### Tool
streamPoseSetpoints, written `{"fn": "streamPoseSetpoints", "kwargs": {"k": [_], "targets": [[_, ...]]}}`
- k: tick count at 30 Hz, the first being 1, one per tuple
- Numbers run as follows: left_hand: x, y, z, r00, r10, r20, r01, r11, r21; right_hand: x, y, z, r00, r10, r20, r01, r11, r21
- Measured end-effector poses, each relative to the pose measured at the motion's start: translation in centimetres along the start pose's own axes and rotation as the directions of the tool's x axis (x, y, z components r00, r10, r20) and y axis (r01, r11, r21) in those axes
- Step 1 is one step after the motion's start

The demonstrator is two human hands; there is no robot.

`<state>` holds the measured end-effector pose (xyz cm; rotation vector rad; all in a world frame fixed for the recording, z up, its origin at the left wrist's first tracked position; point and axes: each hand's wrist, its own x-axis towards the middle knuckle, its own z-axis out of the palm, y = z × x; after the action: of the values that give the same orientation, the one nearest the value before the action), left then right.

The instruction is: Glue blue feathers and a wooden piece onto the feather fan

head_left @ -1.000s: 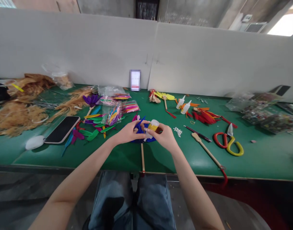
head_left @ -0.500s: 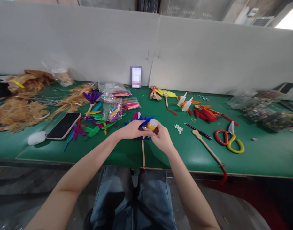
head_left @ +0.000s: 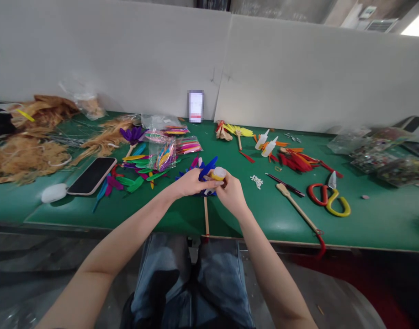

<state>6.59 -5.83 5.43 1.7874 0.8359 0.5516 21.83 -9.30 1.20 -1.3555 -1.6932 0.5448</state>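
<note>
Blue feather (head_left: 209, 166), one, pinched in left hand (head_left: 189, 183), seemingly not yet attached; yellow-labelled bottle (head_left: 219, 173), one, gripped in right hand (head_left: 232, 191); wooden handle (head_left: 206, 217) below

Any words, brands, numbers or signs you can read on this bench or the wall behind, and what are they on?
None can be read.
Held bottle: yellow marking, too small to read.
Propped phone: lit screen, blurred into blocks.
Flat phone: dark screen, no text seen.
Concrete wall: faint pale marks, too unclear to read.
</note>
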Motion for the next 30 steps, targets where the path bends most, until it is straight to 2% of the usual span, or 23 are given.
{"fn": "streamPoseSetpoints", "kwargs": {"k": [9,15,22,30], "targets": [[0.0,0.1,0.4,0.997,-0.049,-0.064,0.05,0.999,0.009,0.0,0.9,1.0,0.997,0.011,-0.075,-0.001,0.992,0.129],[0.2,-0.2,0.6,0.995,-0.023,-0.1,0.021,1.0,-0.017,0.1,1.0,0.9,0.997,0.016,-0.072,-0.008,0.994,0.109],[0.5,0.1,1.0,0.985,-0.006,-0.173,0.008,1.0,0.012,0.4,0.8,0.7,0.991,0.007,-0.132,0.0,0.999,0.052],[0.8,-0.2,1.5,0.986,-0.019,-0.167,0.015,0.999,-0.029,0.4,0.3,0.2,0.99,0.037,-0.139,-0.038,0.999,-0.003]]}}
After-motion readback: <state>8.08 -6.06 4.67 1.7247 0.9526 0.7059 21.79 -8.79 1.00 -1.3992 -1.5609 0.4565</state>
